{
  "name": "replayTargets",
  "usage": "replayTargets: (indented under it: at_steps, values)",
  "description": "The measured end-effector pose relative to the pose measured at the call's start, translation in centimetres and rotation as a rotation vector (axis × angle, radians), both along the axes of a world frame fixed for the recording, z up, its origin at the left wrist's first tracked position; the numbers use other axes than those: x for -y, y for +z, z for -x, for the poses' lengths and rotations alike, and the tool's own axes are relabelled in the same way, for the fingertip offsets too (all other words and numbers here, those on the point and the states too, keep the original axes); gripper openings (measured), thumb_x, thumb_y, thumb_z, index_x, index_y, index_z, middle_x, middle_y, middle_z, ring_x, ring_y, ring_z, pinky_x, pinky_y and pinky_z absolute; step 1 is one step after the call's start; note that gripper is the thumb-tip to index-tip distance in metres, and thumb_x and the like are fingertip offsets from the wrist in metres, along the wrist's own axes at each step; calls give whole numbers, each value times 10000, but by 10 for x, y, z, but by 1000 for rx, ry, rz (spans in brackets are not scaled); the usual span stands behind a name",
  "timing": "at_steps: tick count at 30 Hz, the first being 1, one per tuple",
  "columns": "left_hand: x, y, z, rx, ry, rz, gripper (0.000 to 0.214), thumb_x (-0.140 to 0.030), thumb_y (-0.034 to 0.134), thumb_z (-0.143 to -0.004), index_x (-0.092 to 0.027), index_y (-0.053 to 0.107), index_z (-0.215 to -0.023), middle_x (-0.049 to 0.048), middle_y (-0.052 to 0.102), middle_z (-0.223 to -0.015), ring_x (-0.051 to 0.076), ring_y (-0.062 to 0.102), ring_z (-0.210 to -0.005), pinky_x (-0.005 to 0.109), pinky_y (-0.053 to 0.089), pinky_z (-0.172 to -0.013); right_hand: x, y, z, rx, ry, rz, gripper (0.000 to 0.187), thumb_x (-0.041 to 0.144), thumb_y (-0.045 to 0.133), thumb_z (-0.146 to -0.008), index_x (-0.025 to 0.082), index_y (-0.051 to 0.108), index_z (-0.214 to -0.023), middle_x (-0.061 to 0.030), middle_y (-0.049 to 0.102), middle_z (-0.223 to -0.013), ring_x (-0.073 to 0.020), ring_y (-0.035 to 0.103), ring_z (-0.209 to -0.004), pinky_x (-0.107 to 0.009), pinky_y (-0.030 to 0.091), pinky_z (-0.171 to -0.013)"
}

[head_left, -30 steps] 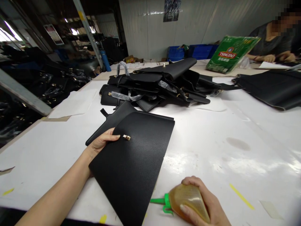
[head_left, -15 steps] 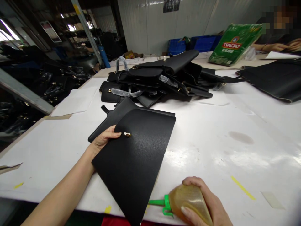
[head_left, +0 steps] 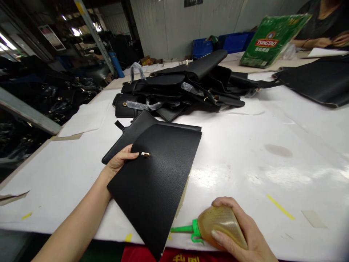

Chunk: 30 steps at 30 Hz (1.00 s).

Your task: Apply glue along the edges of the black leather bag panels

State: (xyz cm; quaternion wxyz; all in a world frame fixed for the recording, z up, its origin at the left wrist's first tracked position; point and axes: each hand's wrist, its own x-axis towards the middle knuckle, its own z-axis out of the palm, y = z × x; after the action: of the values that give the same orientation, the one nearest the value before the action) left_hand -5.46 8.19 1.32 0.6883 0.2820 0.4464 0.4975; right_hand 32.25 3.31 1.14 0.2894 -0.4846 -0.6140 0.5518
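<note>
Head view. The left hand [head_left: 120,163] pinches the left edge of the black panel [head_left: 155,182]: the thumb lies on top, its tip just beside the gold clasp [head_left: 146,154], and the fingers are hidden underneath. The panel lies flat on the white worktop [head_left: 245,163] at its near edge. Its long axis runs obliquely from the near corner, which overhangs that edge, away and to the right. A second black piece [head_left: 128,134] lies partly under its far end. The right hand [head_left: 242,233] is closed round an amber bottle [head_left: 220,223], which lies on its side close to the near edge. The thumb is across the front; I cannot tell how hard the hand squeezes. The bottle's green nozzle [head_left: 181,229] points left, across the panel's long axis, and its tip is just beside the long right edge of the panel. Whether tip and edge touch cannot be made out. A pale strip shows beneath that same edge, further along. So the panel lies to the left of the right hand, nozzle side, and the left hand holds it from the opposite edge. Each hand is nearer to its own side of the panel. Toward the far edge, well apart from both hands, are a pile of bags [head_left: 180,91] and a green box [head_left: 269,40]. Another person's hand [head_left: 324,42] rests at the far right corner.
</note>
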Motion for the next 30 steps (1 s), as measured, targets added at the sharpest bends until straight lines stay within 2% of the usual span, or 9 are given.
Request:
replayTargets:
  at_steps: [6,8,13,19,24,30]
  values:
    - [-2,3,-3,1,25,-20,294,-74,674,-679,-119,670,-969,112,741,-847,224,699,-707,300,587,-677,3,0,-3,-98,-34,239,400,494,633,-736,291,461,-1035,40,618,-793,-166,586,-686,-229,450,-621]
    - [-3,5,-5,2,31,-26,301,-79,681,-669,-114,674,-967,116,742,-852,226,700,-712,301,588,-680,4,0,-3,-134,-41,273,434,504,636,-730,285,439,-1049,32,622,-782,-175,585,-681,-241,449,-614]
    - [-2,8,-5,-10,41,-18,265,-65,660,-683,-106,679,-944,119,742,-841,229,701,-716,304,586,-689,8,2,1,-149,-67,227,429,474,654,-718,282,447,-1040,16,645,-835,-187,605,-715,-243,447,-588]
    - [-1,5,-4,-6,42,-25,298,-57,657,-684,-118,676,-975,113,744,-848,227,701,-715,308,590,-679,5,1,2,-141,105,180,344,448,617,-751,277,470,-1011,19,647,-797,-181,614,-677,-243,465,-584]
    - [-2,9,-7,3,39,-26,288,-68,677,-666,-103,688,-951,117,746,-846,229,701,-711,308,590,-691,3,3,0,-60,-23,120,344,441,636,-749,282,482,-1013,25,638,-846,-166,608,-713,-225,471,-628]
    - [-1,18,-12,3,38,-19,280,-57,658,-680,-99,696,-954,118,749,-844,238,704,-728,313,592,-699,6,3,1,-153,116,184,345,451,609,-757,280,464,-1019,16,660,-811,-189,626,-703,-242,469,-585]
